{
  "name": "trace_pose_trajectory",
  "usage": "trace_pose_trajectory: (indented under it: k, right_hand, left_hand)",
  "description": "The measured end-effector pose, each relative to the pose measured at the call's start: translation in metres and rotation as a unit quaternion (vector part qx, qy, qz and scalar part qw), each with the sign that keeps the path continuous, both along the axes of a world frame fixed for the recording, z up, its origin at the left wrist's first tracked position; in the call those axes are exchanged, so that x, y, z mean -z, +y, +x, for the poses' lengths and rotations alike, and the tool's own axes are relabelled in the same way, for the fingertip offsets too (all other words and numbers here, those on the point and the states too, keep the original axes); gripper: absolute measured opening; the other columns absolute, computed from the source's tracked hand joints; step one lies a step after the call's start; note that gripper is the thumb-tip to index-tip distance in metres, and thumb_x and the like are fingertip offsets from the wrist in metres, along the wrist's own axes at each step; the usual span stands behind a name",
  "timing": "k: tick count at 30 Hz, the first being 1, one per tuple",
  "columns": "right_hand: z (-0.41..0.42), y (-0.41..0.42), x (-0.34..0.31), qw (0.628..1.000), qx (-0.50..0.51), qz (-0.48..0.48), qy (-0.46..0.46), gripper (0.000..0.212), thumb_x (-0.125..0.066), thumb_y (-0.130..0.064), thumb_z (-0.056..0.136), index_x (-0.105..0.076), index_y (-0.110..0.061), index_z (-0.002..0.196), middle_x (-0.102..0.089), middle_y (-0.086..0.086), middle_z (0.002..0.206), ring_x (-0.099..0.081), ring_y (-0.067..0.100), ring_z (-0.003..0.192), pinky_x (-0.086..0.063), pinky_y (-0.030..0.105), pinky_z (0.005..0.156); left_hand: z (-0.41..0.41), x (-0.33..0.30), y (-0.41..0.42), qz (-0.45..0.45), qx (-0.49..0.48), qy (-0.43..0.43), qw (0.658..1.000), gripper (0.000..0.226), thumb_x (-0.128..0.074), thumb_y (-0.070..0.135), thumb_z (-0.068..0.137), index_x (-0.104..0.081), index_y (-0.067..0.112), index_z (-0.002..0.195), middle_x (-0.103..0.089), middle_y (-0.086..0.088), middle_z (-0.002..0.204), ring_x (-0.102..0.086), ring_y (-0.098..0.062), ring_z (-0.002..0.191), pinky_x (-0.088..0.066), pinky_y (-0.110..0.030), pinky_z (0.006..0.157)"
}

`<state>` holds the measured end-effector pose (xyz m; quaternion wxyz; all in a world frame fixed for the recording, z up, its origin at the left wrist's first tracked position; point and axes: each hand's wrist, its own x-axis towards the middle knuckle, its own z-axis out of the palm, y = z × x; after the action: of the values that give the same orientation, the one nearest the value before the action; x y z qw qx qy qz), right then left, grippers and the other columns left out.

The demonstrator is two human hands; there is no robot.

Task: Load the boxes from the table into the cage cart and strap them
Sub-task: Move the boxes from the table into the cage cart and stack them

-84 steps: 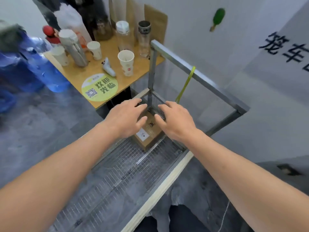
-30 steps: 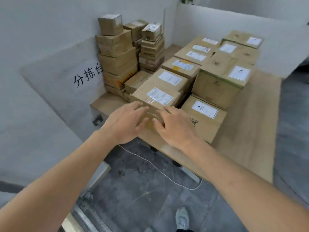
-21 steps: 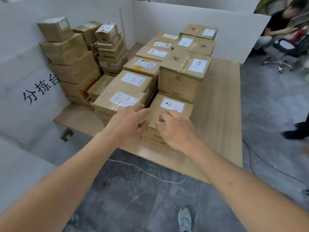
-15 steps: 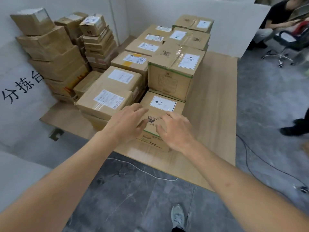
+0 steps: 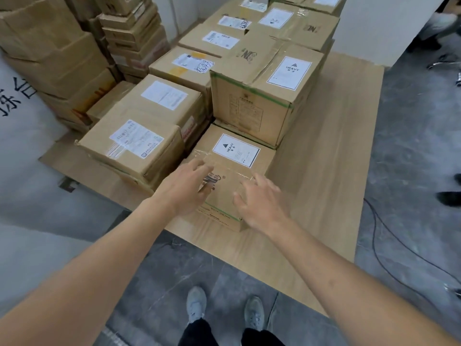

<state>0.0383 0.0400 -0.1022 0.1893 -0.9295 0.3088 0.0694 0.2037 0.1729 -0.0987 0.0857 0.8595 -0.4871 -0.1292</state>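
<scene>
Left hand: our left hand [image 5: 185, 187] reaches out over the near left corner of the low box [image 5: 225, 176], fingers spread and loosely curled, fingertips on or just above its top; we cannot tell whether it grips yet.
Right hand: our right hand [image 5: 259, 201] is at the box's near right corner, fingers splayed and unclosed, holding nothing.
Low box: it sits flat on the table [image 5: 331, 151] near the front edge, a white HEAVY label [image 5: 235, 150] on its taped top.
Tall box: a larger box [image 5: 264, 91] stands just behind the low one, touching it, with its own HEAVY label.
Left boxes: a labelled box [image 5: 134, 148] lies just left of the low box, with more boxes behind it.
Stack: further cartons [image 5: 57, 53] are piled high at the far left.
Floor: grey, with our shoes [image 5: 224, 308] below the table edge and a dark cable [image 5: 389, 236] at the right.
</scene>
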Motion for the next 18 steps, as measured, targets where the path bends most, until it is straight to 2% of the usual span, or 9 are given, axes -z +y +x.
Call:
trace_pose_trajectory:
  k: [3,7,9,10,13,16,18]
  right_hand:
    - [0.009,-0.002,0.017,1.000,0.016,0.003,0.005,0.047,-0.042,-0.047,0.105,-0.055,-0.021,0.143,-0.032,0.014,0.164,-0.031,0.029,0.149,-0.028,0.039,0.117]
    - [0.018,0.002,0.036,0.999,0.051,0.017,0.004,0.051,-0.041,-0.047,0.106,-0.047,-0.022,0.150,-0.026,0.016,0.166,-0.024,0.032,0.154,-0.026,0.042,0.121]
    - [0.019,0.005,0.044,0.998,0.064,0.014,-0.001,0.053,-0.042,-0.047,0.105,-0.044,-0.023,0.152,-0.026,0.015,0.166,-0.023,0.031,0.153,-0.028,0.042,0.121]
    - [0.018,0.006,0.047,0.997,0.070,0.012,-0.004,0.053,-0.042,-0.047,0.105,-0.044,-0.024,0.153,-0.026,0.014,0.166,-0.023,0.031,0.154,-0.028,0.042,0.121]
    - [0.014,0.010,0.049,0.996,0.093,0.015,-0.007,0.054,-0.042,-0.047,0.106,-0.043,-0.026,0.155,-0.022,0.011,0.168,-0.021,0.029,0.155,-0.029,0.042,0.122]
    - [0.001,0.016,0.047,0.990,0.135,0.027,-0.006,0.054,-0.041,-0.048,0.107,-0.037,-0.031,0.158,-0.009,0.009,0.172,-0.022,0.031,0.154,-0.036,0.045,0.116]
    - [-0.010,0.020,0.049,0.985,0.167,0.046,-0.006,0.055,-0.041,-0.049,0.107,-0.029,-0.040,0.160,0.000,0.008,0.173,-0.026,0.034,0.153,-0.039,0.046,0.114]
  left_hand:
    - [0.022,0.019,-0.005,0.037,-0.010,0.016,0.999,0.051,-0.057,0.037,0.102,-0.048,0.024,0.151,-0.039,-0.007,0.156,-0.044,-0.031,0.140,-0.046,-0.047,0.108]
    - [0.044,0.033,-0.007,0.082,-0.027,0.039,0.996,0.048,-0.059,0.034,0.099,-0.048,0.027,0.146,-0.012,-0.015,0.168,-0.036,-0.041,0.143,-0.044,-0.049,0.109]
    - [0.052,0.037,-0.007,0.108,-0.046,0.067,0.991,0.058,-0.057,0.032,0.099,-0.037,0.037,0.153,0.003,-0.014,0.172,-0.032,-0.044,0.148,-0.042,-0.048,0.113]
    - [0.054,0.038,-0.006,0.114,-0.054,0.080,0.989,0.064,-0.057,0.033,0.099,-0.030,0.042,0.156,0.005,-0.014,0.172,-0.031,-0.044,0.149,-0.041,-0.047,0.114]
    - [0.052,0.040,-0.002,0.102,-0.052,0.094,0.989,0.068,-0.060,0.041,0.100,-0.025,0.044,0.158,-0.006,-0.014,0.171,-0.035,-0.043,0.146,-0.042,-0.048,0.113]
    - [0.046,0.041,0.006,0.105,-0.020,0.110,0.988,0.073,-0.062,0.046,0.098,-0.023,0.043,0.159,-0.017,-0.013,0.165,-0.049,-0.037,0.133,-0.051,-0.043,0.102]
    - [0.044,0.046,0.014,0.113,-0.008,0.135,0.984,0.076,-0.063,0.050,0.098,-0.017,0.048,0.158,-0.021,-0.010,0.160,-0.055,-0.034,0.124,-0.053,-0.039,0.096]
